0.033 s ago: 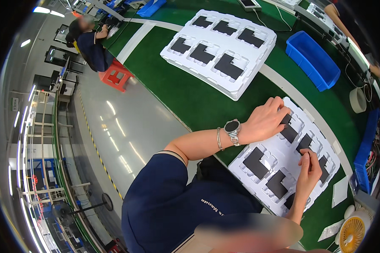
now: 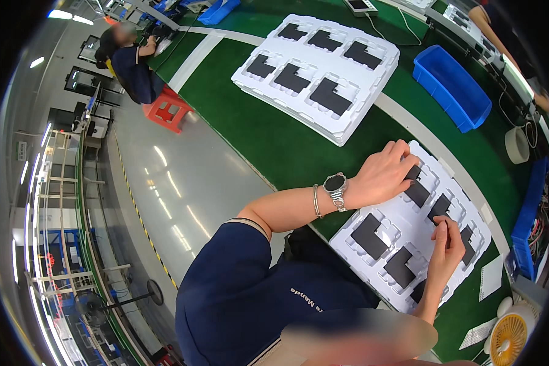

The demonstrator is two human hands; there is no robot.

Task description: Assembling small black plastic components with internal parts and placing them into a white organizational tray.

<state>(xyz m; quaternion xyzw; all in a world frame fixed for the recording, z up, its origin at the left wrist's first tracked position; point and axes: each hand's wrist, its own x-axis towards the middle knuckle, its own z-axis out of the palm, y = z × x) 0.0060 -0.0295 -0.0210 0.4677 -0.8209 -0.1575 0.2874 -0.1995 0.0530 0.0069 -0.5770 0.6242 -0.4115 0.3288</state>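
Observation:
A white moulded tray (image 2: 374,252) lies in front of me, with black L-shaped pieces in its pockets. My left hand (image 2: 381,177), with a watch and bangle on its wrist, reaches over the far left pocket. Its bent fingers and thumb hold the edges of a black L-shaped piece (image 2: 417,192). At the middle of the far row, my right hand (image 2: 448,244) has thumb and fingertips pressed together, beside another black L-shaped piece (image 2: 439,207). Whatever is between those fingertips is too small or hidden. My right wrist partly covers a piece in the near row.
A stack of white trays (image 2: 348,131) with similar pieces stands farther left on the green table (image 2: 274,152). Beyond are a blue bin (image 2: 451,88) and a tape roll (image 2: 517,145). A yellow fan (image 2: 509,341) sits at lower right. One co-worker (image 2: 134,70) works at far left.

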